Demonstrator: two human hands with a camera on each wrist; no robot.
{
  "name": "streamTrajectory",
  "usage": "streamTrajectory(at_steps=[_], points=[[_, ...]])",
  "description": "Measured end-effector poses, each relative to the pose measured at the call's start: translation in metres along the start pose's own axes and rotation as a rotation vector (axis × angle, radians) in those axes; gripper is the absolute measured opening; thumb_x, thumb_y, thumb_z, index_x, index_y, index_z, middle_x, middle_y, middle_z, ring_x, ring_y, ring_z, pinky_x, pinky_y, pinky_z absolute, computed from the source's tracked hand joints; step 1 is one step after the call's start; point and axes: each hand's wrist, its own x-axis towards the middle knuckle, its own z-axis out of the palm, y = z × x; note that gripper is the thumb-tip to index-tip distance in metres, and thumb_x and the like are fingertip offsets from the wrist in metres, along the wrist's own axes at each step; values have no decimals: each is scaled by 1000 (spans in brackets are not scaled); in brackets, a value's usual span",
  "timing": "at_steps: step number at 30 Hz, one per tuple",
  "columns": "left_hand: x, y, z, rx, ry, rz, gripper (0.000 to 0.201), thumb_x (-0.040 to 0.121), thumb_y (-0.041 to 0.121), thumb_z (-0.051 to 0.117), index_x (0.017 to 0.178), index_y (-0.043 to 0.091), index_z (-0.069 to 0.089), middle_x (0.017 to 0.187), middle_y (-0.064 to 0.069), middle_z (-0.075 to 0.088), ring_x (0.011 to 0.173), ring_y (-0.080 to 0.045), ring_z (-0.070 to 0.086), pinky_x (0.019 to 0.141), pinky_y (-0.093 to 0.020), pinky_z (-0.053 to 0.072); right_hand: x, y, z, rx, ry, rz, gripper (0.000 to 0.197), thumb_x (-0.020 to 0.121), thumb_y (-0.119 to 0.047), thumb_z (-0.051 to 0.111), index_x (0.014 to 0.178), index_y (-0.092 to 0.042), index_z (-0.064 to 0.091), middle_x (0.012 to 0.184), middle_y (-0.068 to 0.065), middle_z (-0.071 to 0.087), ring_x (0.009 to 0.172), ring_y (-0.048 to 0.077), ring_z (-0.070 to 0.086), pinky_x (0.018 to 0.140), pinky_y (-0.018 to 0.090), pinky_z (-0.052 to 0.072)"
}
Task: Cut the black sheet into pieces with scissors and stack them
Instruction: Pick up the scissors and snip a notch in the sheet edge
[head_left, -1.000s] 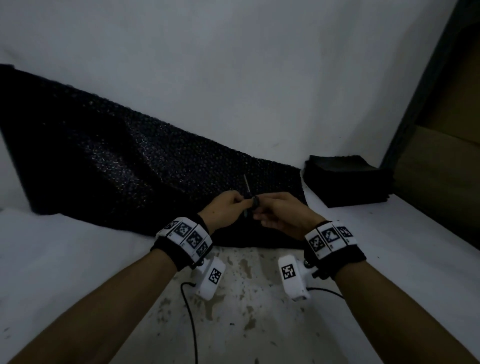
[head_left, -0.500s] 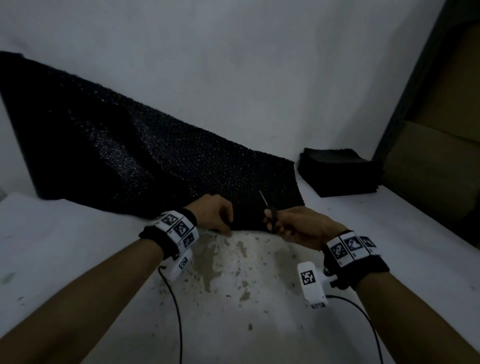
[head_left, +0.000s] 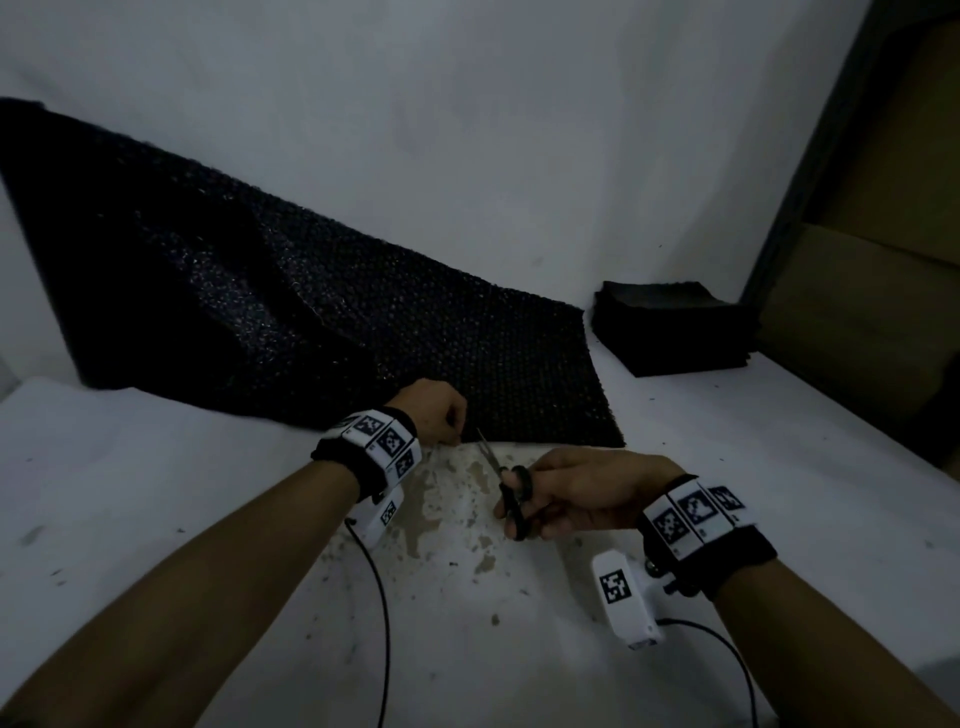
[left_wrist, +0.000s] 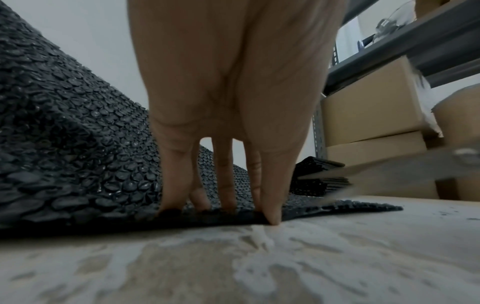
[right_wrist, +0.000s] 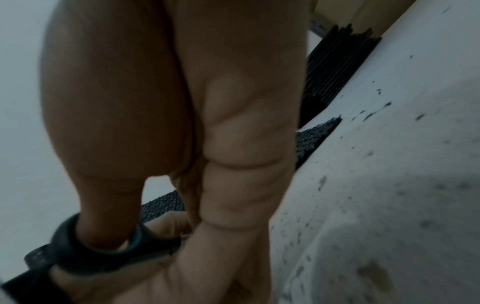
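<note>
Pinching the near edge of the black sheet (head_left: 322, 332), your left hand (head_left: 434, 410) has its fingertips (left_wrist: 271, 214) curled down over the rim, thumb under or beside it; that grip is clamped on the sheet. Your right hand (head_left: 576, 491) is closed through the loops of the scissors (head_left: 506, 486), thumb in one black ring as the right wrist view shows; the blades point toward 11 o'clock and their tips sit just beside the sheet's edge, slightly parted, not yet biting.

From where you sit the sheet spreads from 12 o'clock round to 10 o'clock, its far part climbing the wall (head_left: 467, 130) and its near right corner flat on the worktop (head_left: 156, 519). Its surface is bubbled like padded wrap, so judge it light, soft and floppy: it will buckle ahead of the blades unless you keep it taut. Hold it close beside the cut line, as you do now, and lift the edge a little so the lower blade slides under.

At 2 o'clock, well apart from your hands, lies the stack of cut pieces (head_left: 670, 327), already several layers deep. Behind it stand cardboard boxes (left_wrist: 371, 107) on a metal rack (left_wrist: 405, 41). Dark crumbs and worn patches mark the worktop near your wrists.
</note>
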Motion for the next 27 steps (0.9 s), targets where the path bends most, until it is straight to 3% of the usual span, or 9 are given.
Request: streamTrajectory(at_steps=[5, 9, 14, 19, 22, 27], points=[[-2, -1, 0, -4, -4, 8, 10, 94, 14, 62, 86, 19, 66, 96, 1, 64, 89, -15, 59, 74, -26, 47, 3, 4, 9, 84, 24, 1, 40, 103, -30, 50, 120, 3, 65, 109, 13, 74, 87, 9, 71, 68, 16, 53], [-3, 0, 2, -6, -17, 19, 7, 88, 21, 73, 90, 16, 67, 94, 3, 62, 86, -13, 56, 73, -25, 44, 9, 3, 14, 172, 43, -26, 41, 104, -28, 48, 122, 7, 62, 113, 17, 73, 92, 10, 72, 70, 17, 55], [1, 1, 3, 39, -7, 5, 7, 92, 11, 63, 92, 13, 70, 101, -4, 66, 92, -21, 61, 73, -28, 48, 17, 1, 17, 246, 30, -38, 32, 105, -13, 45, 123, 6, 63, 113, 18, 73, 97, 14, 73, 73, 19, 56], [-1, -4, 2, -13, -2, 30, 11, 96, 15, 57, 89, 20, 63, 103, -4, 66, 93, -22, 62, 82, -34, 53, 21, 0, 16, 239, 23, -68, 42, 104, -24, 49, 124, 11, 61, 111, 17, 74, 100, 15, 72, 76, 20, 56], [-1, -5, 1, -39, 3, 27, 11, 96, 15, 57, 88, 22, 62, 103, -3, 65, 94, -20, 61, 84, -34, 53, 25, -2, 15, 246, 25, -84, 44, 104, -29, 50, 123, 8, 63, 112, 17, 73, 98, 13, 73, 75, 19, 55], [-3, -7, -1, -71, 5, 45, 12, 94, 14, 59, 86, 22, 62, 100, -1, 65, 93, -20, 61, 83, -35, 53, 33, -7, 15, 274, 36, -90, 30, 106, -23, 46, 113, -2, 66, 110, 17, 74, 90, 12, 74, 73, 19, 56]])
